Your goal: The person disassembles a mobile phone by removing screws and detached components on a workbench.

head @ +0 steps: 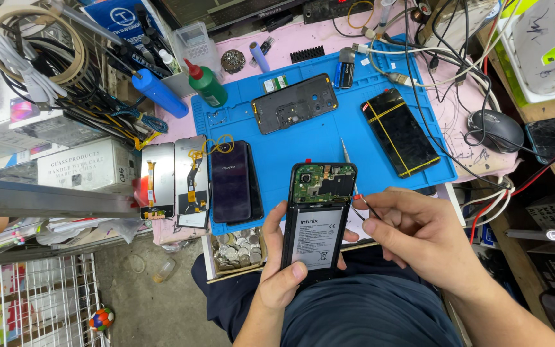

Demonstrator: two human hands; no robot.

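**Two hands on an opened phone, tweezers at its edge**

Two hands work over the lap, just off the near edge of the desk (329,138). The left hand (284,273) grasps the opened phone (319,222) from below and the side, fingers wrapped round its left edge, thumb on the lower corner; the back cover is off, with the green circuit board at the top and the black battery beneath it. The right hand (419,234) is pinched closed on thin tweezers (362,202), whose tips sit at the phone's right edge, near where board meets battery.

To do this well, I judge the phone should stay braced firmly against the palm while the tweezers come in shallow and steady, kept away from the battery's soft skin; light pressure matters more than speed, and the wrist may want resting on the thigh.

On the blue mat lie a bare phone frame (295,103), a dark phone with yellow tape strips (399,132) and a glossy dark phone (232,182); two screen panels with orange flex cables (175,182) lie just left of it. A white rectangular label covers the battery's middle. A white carton with dark print (85,166) stands at far left, a blue printed package (120,16) at the top, and a small tray of coins (237,249) is by the left wrist. A green bottle (208,85) and a blue bottle (158,92) lean nearby.
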